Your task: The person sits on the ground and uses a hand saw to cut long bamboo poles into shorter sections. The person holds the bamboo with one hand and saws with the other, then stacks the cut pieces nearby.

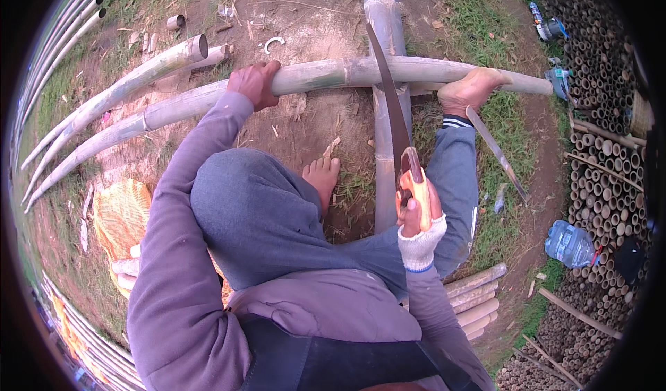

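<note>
My left hand (255,86) is wrapped over a long bamboo pole (319,74) that runs from side to side in front of me. The pole rests across a thicker bamboo piece (393,141) lying away from me on the ground. My right hand (420,218), in a white fingerless glove, grips the orange-and-brown handle of a handsaw (393,103). The saw's dark curved blade points away and crosses the pole close to where it meets the support; whether its teeth touch the bamboo I cannot tell. My bare right foot (472,91) presses on the pole right of the blade.
More bamboo poles (139,72) lie at the left. Stacks of cut bamboo (610,169) line the right side, with a clear plastic jug (570,244) beside them. A loose blade-like strip (496,152) lies on the grass. An orange mesh sack (121,214) and short bamboo lengths (475,297) sit near me.
</note>
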Demonstrator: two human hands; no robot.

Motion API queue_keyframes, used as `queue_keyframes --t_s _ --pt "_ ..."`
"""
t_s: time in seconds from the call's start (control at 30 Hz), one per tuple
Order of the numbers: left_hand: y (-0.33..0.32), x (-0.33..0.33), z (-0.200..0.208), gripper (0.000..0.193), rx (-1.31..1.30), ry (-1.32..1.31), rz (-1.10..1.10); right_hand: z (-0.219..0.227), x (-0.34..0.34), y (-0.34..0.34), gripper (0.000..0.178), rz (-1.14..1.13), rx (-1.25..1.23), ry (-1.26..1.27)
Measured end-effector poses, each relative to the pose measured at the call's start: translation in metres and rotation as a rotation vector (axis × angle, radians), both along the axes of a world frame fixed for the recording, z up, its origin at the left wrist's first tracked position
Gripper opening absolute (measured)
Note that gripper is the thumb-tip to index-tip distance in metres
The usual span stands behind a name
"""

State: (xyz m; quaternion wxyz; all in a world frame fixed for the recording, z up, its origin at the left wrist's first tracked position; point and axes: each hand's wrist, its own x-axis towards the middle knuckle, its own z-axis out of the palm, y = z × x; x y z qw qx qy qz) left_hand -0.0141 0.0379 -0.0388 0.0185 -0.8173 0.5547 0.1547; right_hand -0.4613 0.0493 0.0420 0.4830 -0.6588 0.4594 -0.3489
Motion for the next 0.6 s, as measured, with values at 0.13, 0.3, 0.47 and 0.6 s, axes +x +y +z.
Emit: queue_keyframes --t_s 0.13,0.3,0.47,0.6 --pt "-0.007 -0.003 0.006 0.061 0.009 0.001 -0.016 -0.007 0.091 -0.096 0.039 -0.028 -0.008 -0.111" --pt "-0.003 0.004 0.010 0.062 0.031 -0.001 0.000 -0.010 0.051 -0.053 0.045 -0.019 0.010 -0.078" --pt "0.000 0.001 0.001 0.064 0.055 -0.001 -0.004 0.019 -0.006 0.015 0.060 -0.061 0.103 -0.081" --pt "-0.008 -0.009 0.005 0.064 0.030 0.025 -0.039 -0.001 0.054 -0.048 0.048 -0.106 0.095 -0.179"
